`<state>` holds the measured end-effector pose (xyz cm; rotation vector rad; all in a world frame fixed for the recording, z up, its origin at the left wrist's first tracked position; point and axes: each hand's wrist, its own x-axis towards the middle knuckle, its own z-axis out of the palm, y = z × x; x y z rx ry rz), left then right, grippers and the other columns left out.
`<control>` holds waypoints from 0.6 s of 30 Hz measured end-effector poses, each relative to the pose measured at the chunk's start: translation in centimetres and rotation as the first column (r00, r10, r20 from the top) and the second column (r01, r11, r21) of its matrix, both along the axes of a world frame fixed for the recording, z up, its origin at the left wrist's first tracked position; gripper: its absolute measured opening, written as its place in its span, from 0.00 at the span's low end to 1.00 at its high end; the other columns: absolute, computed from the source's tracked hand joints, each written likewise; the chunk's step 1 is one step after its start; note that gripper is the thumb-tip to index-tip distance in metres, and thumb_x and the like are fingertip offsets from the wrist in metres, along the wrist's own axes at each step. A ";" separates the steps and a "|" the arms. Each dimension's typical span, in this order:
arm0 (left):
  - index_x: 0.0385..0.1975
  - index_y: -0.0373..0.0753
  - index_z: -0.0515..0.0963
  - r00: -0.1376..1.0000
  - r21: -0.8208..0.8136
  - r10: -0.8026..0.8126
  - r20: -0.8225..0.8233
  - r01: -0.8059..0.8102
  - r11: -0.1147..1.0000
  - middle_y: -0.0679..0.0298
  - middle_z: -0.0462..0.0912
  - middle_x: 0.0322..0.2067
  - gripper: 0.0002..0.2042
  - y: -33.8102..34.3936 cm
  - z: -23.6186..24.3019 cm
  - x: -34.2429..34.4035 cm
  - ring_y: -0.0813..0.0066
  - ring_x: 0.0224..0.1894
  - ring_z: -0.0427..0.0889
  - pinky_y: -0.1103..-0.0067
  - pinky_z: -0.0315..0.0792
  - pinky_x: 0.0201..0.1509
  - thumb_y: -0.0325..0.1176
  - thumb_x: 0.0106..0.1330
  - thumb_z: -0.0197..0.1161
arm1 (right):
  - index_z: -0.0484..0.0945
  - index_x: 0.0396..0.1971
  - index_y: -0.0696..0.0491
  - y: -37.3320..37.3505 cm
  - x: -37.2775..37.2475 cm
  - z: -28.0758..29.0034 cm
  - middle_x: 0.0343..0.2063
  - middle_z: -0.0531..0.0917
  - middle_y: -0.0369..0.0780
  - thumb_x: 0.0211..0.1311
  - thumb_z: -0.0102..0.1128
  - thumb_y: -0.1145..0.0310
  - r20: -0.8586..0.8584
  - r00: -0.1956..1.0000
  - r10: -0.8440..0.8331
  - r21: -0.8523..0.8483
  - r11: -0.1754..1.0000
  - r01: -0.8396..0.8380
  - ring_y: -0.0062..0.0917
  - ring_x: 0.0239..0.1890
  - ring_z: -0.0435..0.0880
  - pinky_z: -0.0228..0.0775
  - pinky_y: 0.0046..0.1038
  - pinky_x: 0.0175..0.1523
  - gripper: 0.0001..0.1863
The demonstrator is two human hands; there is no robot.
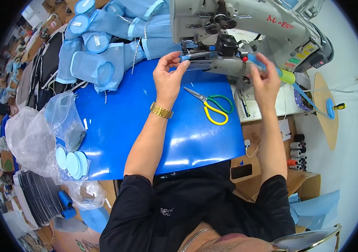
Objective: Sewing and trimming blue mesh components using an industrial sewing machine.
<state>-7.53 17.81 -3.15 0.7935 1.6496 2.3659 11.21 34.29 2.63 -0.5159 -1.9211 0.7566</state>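
Note:
At the front of a white sewing machine (pixel 229 63), my left hand (pixel 168 77) pinches the end of a blue strip, of which only a little shows at the fingertips. My right hand (pixel 266 82) is raised at the machine's right side, its fingers blurred by motion. Beside those fingers runs a blue strip (pixel 298 90), passing a yellow-green cylinder (pixel 288 76) from a blue roll (pixel 330 108). Whether the right fingers grip the strip is unclear. Between my forearms, scissors (pixel 207 101) with one yellow and one green handle lie partly spread on the blue table (pixel 141 122).
Blue mesh bags (pixel 99 63) with round ends and cords pile up at the far left. Pale blue discs (pixel 75 164) and a clear plastic bag (pixel 30 140) lie at the left edge. Thread spools (pixel 298 153) and a phone (pixel 241 171) are at the lower right.

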 end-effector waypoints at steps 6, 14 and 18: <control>0.37 0.32 0.81 0.995 -0.091 -0.009 -0.104 -0.001 0.996 0.64 0.82 0.35 0.11 -0.3 -0.1 -1.0 0.81 0.34 0.78 0.83 0.74 0.41 0.28 0.56 0.71 | 0.77 0.49 0.58 2.7 -1.0 1.1 0.38 0.84 0.45 0.55 0.69 0.68 0.230 0.970 -0.082 0.126 0.991 0.054 0.21 0.23 0.83 0.74 0.24 0.30 0.22; 0.32 0.32 0.82 0.990 -0.179 -0.085 -0.112 0.064 0.982 0.65 0.81 0.32 0.08 -0.9 0.4 -1.7 0.81 0.31 0.78 0.84 0.72 0.34 0.31 0.59 0.70 | 0.81 0.40 0.62 2.8 -1.3 0.6 0.27 0.84 0.40 0.58 0.66 0.70 0.292 0.955 -0.041 -0.055 0.997 0.059 0.18 0.21 0.82 0.73 0.21 0.29 0.13; 0.32 0.31 0.81 0.974 -0.196 -0.092 -0.205 0.051 0.979 0.65 0.80 0.32 0.09 -0.7 0.3 -2.1 0.83 0.30 0.78 0.85 0.72 0.33 0.31 0.60 0.68 | 0.81 0.37 0.61 3.9 -1.0 0.3 0.23 0.84 0.37 0.59 0.66 0.70 0.242 0.970 0.026 -0.079 0.997 -0.007 0.15 0.21 0.81 0.71 0.19 0.28 0.11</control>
